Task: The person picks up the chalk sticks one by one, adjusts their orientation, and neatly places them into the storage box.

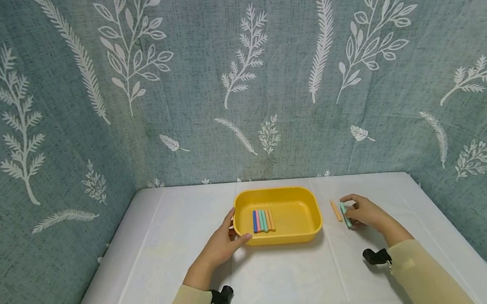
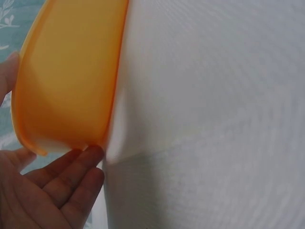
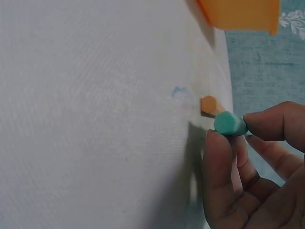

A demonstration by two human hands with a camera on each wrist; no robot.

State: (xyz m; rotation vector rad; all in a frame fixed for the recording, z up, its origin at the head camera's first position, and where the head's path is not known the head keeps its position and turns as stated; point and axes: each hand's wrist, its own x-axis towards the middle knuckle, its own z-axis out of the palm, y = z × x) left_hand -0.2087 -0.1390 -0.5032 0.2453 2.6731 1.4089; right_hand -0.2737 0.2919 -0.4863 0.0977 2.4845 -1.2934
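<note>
At the tray's near left corner, my left hand [image 1: 219, 246] holds the yellow plastic tray [image 1: 283, 239]. Its thumb lies on the front rim, and its fingers touch the outer wall in the left wrist view. To the right of the tray, my right hand [image 1: 368, 213] pinches a green chalk stick [image 3: 227, 123] between thumb and fingertips. Close beside it, an orange chalk stick [image 1: 336, 211] lies on the table. A row of chalk sticks rests side by side in the tray's left half: blue [image 1: 255, 222], pink, green and orange.
A white cloth covers the table [image 1: 281, 284]. Blue-green fabric with white leaf prints [image 1: 202, 78] hangs behind and at both sides. A faint blue mark [image 3: 179, 90] shows on the cloth near the orange chalk. Each wrist wears a black camera [image 1: 376, 256].
</note>
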